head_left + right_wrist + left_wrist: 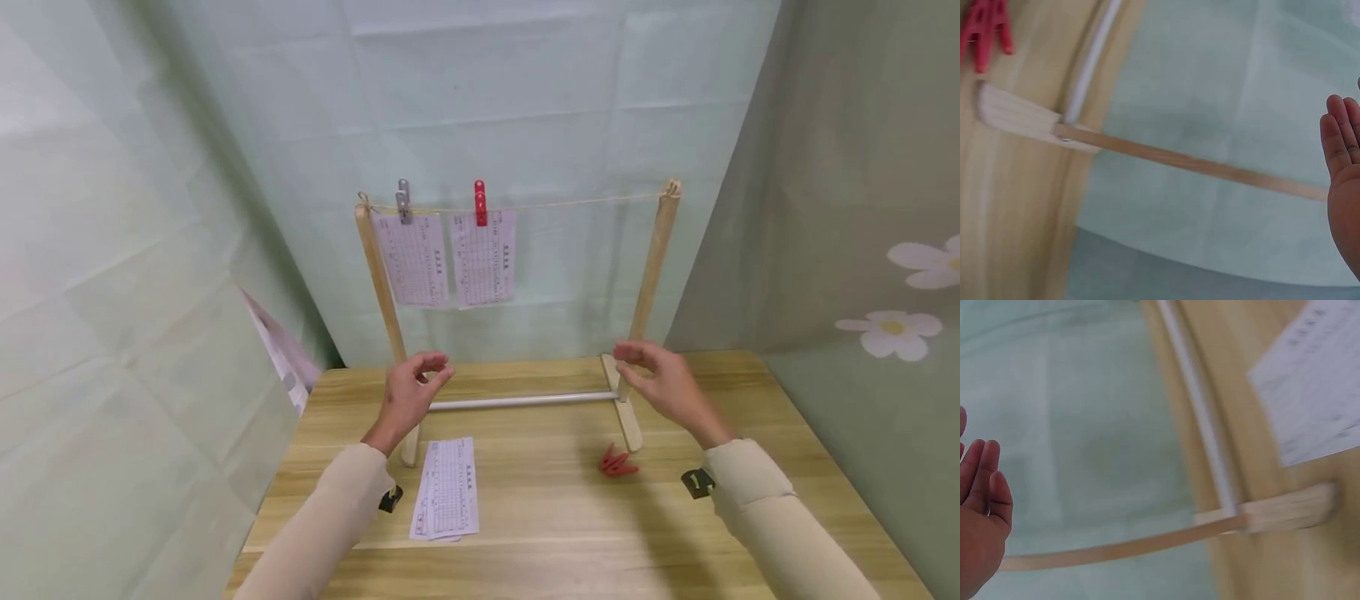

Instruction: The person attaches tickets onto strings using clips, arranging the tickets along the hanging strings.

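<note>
**Both hands raised at the drying rack, nothing held**

The left hand (408, 392) hovers in front of the left post (382, 287) of the wooden rack (654, 258), fingers loosely curled, empty. The right hand (660, 379) sits at the right post, fingers relaxed; contact cannot be confirmed. Two printed sheets (483, 258) hang from the string (577, 202), one under a grey peg (403, 200), one under a red peg (480, 202); likely kept left to leave room. More sheets (447, 487) and spare red pegs (617, 461) lie on the table (750, 417), unobstructed.
</note>
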`<state>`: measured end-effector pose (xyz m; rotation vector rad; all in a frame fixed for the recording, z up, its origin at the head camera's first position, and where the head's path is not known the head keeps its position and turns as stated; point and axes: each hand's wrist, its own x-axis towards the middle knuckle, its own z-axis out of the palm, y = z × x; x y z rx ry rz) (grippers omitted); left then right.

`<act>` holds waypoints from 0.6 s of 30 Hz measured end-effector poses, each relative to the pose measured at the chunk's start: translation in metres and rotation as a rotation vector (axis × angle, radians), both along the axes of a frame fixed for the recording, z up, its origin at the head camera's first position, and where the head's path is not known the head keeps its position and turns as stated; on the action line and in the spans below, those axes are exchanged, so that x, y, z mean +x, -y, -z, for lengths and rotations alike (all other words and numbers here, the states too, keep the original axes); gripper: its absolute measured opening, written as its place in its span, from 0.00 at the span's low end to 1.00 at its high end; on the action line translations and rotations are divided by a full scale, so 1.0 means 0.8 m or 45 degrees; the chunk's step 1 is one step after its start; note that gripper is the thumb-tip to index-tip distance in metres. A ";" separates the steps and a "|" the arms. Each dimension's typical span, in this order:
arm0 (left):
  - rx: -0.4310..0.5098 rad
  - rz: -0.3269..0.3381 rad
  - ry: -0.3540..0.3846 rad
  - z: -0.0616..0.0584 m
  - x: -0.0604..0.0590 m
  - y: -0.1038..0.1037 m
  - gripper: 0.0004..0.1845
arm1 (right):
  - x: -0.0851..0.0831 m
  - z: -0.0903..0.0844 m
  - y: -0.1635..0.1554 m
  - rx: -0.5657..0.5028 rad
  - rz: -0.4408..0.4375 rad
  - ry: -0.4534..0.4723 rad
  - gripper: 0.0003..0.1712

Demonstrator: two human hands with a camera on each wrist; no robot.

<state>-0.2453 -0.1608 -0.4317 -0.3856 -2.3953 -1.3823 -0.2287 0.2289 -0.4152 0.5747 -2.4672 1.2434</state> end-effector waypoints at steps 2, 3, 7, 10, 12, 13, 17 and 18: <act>-0.016 -0.009 0.050 0.016 0.004 0.002 0.11 | 0.002 0.012 -0.005 0.001 0.021 0.013 0.14; -0.023 -0.011 0.076 0.024 0.005 0.002 0.12 | 0.004 0.018 -0.008 0.001 0.028 0.016 0.14; -0.077 -0.020 0.134 0.056 0.009 0.007 0.13 | 0.010 0.039 -0.014 0.013 0.052 0.048 0.15; -0.122 -0.011 0.184 0.076 0.010 0.011 0.14 | 0.017 0.055 -0.020 0.019 0.064 0.075 0.15; -0.143 0.007 0.230 0.087 0.012 0.015 0.15 | 0.021 0.064 -0.024 0.023 0.077 0.100 0.15; -0.158 0.013 0.253 0.093 0.013 0.017 0.15 | 0.024 0.069 -0.026 0.024 0.082 0.114 0.15; -0.213 0.030 0.307 0.111 0.014 0.027 0.16 | 0.030 0.092 -0.035 0.028 0.097 0.158 0.16; -0.221 0.033 0.323 0.116 0.014 0.030 0.16 | 0.031 0.097 -0.037 0.021 0.094 0.167 0.16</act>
